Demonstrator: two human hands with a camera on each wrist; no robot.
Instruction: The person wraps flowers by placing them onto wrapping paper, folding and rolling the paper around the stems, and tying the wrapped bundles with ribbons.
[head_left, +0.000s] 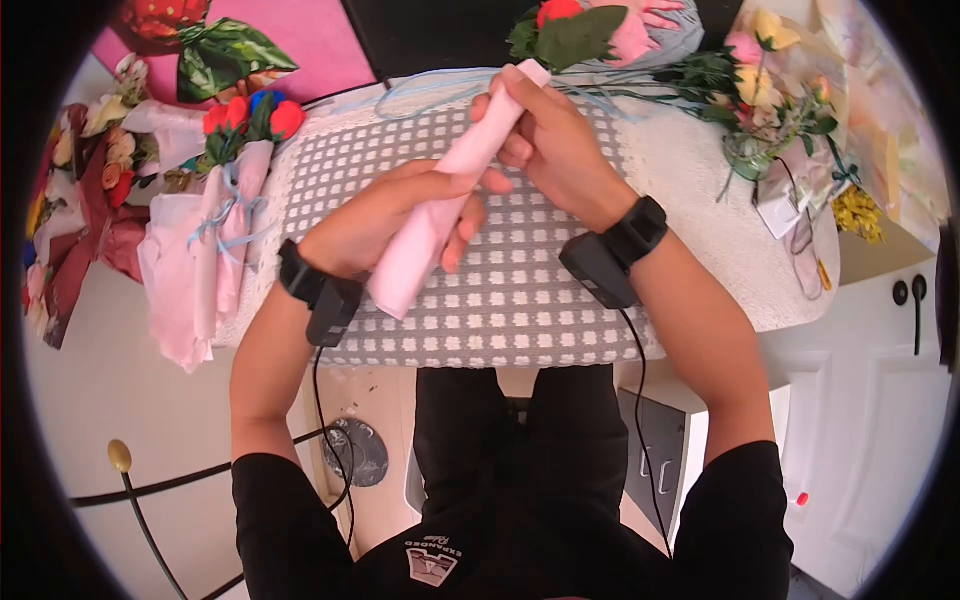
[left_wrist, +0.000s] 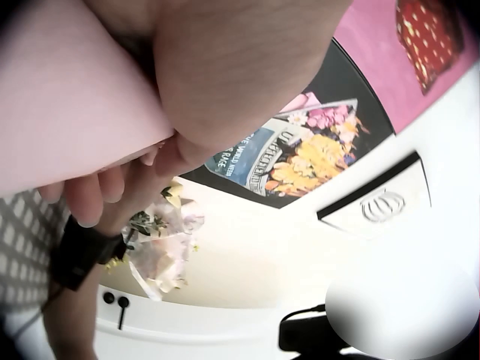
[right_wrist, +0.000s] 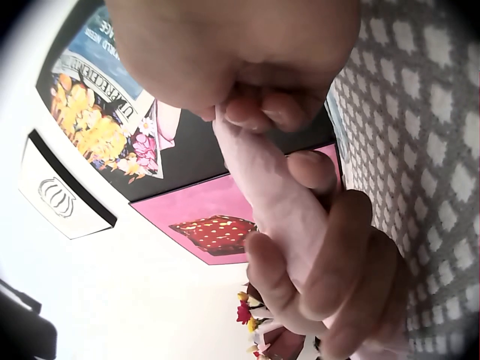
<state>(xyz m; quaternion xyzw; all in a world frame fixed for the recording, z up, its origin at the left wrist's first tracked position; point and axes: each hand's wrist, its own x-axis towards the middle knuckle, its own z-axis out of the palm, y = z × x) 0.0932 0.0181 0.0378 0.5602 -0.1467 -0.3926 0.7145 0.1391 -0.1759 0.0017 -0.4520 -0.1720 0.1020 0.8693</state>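
A pink sheet rolled into a long, narrow cone point(head_left: 402, 262) slants over the checked mat, wider at its near end. My left hand point(head_left: 385, 205) grips it around the lower middle, thumb on top and fingers curling underneath. At the narrow upper end, my right hand point(head_left: 565, 145) pinches the roll between thumb and fingers. Just beyond that end, a red flower point(head_left: 557, 12) with green leaves point(head_left: 580, 40) appears at the back of the table. In the right wrist view, the left fingers wrap the roll point(right_wrist: 262, 176) while the right hand hides its tip.
The grey-and-white checked mat point(head_left: 520, 330) covers the table's middle. To the left lie pink-wrapped red flowers point(head_left: 228, 115) tied with blue ribbon point(head_left: 228, 215). Loose flowers with long stems and a glass vase point(head_left: 748, 155) stand right. Pale blue ribbon point(head_left: 430, 88) trails along the back.
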